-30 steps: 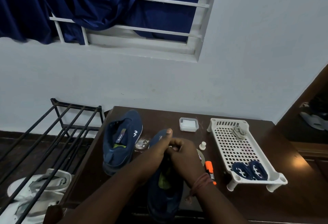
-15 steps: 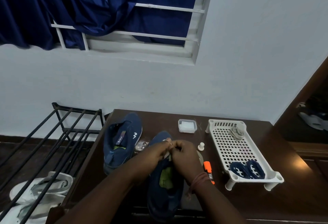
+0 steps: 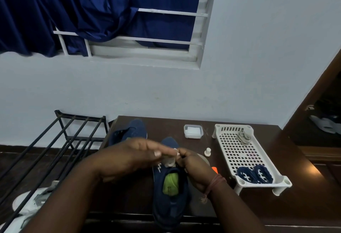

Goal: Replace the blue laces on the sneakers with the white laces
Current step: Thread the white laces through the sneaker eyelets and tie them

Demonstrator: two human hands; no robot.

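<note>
White lace (image 3: 170,160) (soft, limp, light) is being pinched by L hand (image 3: 129,156) & R hand (image 3: 192,164) over sneaker (image 3: 170,192) at table's 6 o'clock; prob best gripped near stiff tip.

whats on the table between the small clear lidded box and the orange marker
In the head view, a small white peg-like knob stands on the dark table between the clear box and the orange marker; otherwise bare tabletop.

The dark wooden table (image 3: 258,205) carries two navy sneakers (image 3: 171,196), a white perforated tray (image 3: 238,151) and a small lidded box (image 3: 193,131).
</note>
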